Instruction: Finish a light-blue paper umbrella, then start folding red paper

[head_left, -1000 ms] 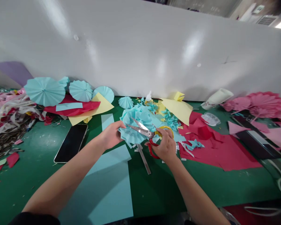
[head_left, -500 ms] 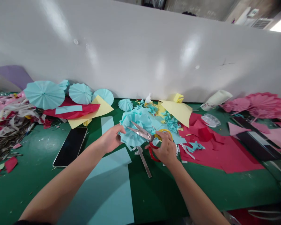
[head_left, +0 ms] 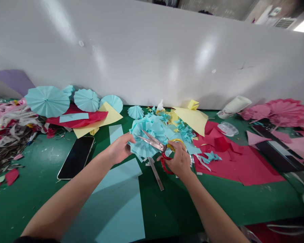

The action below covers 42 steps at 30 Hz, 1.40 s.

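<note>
A pleated light-blue paper rosette (head_left: 144, 150) is pinched at its left edge by my left hand (head_left: 121, 147). My right hand (head_left: 178, 158) grips scissors (head_left: 154, 142) with one red and one yellow handle loop. Their blades are parted and lie over the face of the rosette, pointing left. Just below the rosette, a metal ruler (head_left: 156, 175) rests on the green table (head_left: 174, 209). Large light-blue sheets (head_left: 116, 202) lie under and beside my left forearm. Small blue paper scraps (head_left: 184, 130) are piled behind my right hand.
A phone (head_left: 76, 158) lies at the left, near ribbons and sticks (head_left: 10, 131). Several blue paper fans (head_left: 47, 100) lean against the pale partition (head_left: 142, 50). Red sheets (head_left: 250, 165), a white cup (head_left: 234, 107) and pink paper fans (head_left: 286, 113) are at the right.
Hardly anything differs. The camera view has shifted very slightly, while both hands keep the same hold on the rosette and the scissors.
</note>
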{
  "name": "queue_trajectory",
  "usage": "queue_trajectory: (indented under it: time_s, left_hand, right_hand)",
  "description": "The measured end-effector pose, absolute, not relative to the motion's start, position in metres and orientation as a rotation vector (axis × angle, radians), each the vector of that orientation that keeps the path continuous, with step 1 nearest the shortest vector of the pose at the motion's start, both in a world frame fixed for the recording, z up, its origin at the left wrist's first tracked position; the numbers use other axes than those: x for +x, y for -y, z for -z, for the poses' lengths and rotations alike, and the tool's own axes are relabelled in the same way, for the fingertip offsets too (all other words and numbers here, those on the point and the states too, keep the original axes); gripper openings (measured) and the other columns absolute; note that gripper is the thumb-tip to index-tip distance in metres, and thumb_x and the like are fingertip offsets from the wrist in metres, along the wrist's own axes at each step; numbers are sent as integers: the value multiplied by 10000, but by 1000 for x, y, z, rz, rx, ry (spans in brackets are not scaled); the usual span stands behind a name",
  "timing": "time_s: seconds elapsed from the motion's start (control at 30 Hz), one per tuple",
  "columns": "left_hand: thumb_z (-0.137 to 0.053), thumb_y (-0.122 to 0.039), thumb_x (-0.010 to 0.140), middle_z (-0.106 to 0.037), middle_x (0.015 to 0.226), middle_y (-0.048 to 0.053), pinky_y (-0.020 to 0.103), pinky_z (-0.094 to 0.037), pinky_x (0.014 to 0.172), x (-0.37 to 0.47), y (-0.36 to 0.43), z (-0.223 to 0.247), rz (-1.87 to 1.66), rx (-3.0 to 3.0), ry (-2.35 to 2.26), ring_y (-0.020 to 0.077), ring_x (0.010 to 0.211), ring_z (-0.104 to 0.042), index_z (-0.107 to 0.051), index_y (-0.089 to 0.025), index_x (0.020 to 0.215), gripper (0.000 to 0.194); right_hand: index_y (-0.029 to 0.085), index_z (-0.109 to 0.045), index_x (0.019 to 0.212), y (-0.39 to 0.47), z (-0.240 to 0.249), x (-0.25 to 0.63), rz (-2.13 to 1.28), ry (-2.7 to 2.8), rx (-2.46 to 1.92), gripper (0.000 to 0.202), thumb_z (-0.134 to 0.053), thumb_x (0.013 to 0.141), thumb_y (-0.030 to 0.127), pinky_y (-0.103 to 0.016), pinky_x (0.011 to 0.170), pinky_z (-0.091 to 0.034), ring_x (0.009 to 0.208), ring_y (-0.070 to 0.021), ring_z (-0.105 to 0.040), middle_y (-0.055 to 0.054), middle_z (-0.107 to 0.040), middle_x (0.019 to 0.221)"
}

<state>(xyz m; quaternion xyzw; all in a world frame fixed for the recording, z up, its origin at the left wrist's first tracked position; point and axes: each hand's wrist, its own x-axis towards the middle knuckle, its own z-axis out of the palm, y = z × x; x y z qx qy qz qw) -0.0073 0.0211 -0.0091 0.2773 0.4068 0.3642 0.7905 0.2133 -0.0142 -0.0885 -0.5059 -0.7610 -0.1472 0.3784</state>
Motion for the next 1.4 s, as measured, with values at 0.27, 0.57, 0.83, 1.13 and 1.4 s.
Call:
queue_trajectory:
  time_s: [0.27, 0.57, 0.83, 1.13, 1.4]
  left_hand:
    - [-453, -64, 595, -436, 599, -32, 213, -365, 481, -8, -21, 10, -786, 598, -899, 84, 514, -401, -428, -174, 630, 119]
    - [-470, -75, 573, -450, 607, -39, 212, -368, 493, -8, -21, 16, -788, 625, -893, 85, 527, -415, -409, -190, 641, 147]
    - [-463, -66, 573, -430, 560, -48, 213, -351, 500, -5, -20, 12, -779, 588, -945, 76, 494, -401, -410, -190, 622, 144]
    - [-485, -73, 576, -493, 666, -23, 242, -412, 579, -7, -21, 14, -799, 623, -919, 104, 581, -471, -494, -168, 834, 275]
    - [-487, -71, 569, -452, 618, -37, 236, -388, 531, -6, -23, 17, -823, 621, -895, 94, 527, -430, -497, -157, 797, 244]
  right_hand:
    - [164, -415, 1114, 17, 83, 211, 380, 1963, -1300, 607, -615, 678, 536, -348, 590, -475, 809, -268, -563, -113, -598, 831]
    - [163, -421, 1100, 17, 82, 211, 458, 1950, -1299, 583, -629, 679, 509, -345, 595, -473, 780, -257, -569, -107, -603, 817]
    - [158, -430, 1098, 16, 83, 211, 465, 1940, -1301, 564, -635, 685, 481, -328, 576, -462, 763, -247, -564, -107, -613, 811]
    - [139, -444, 1088, 15, 83, 212, 511, 1967, -1267, 529, -615, 709, 467, -297, 547, -462, 757, -231, -572, -102, -618, 788]
    - [137, -457, 1051, 15, 82, 214, 581, 1991, -1281, 505, -643, 695, 444, -280, 527, -460, 741, -224, -584, -101, -624, 768]
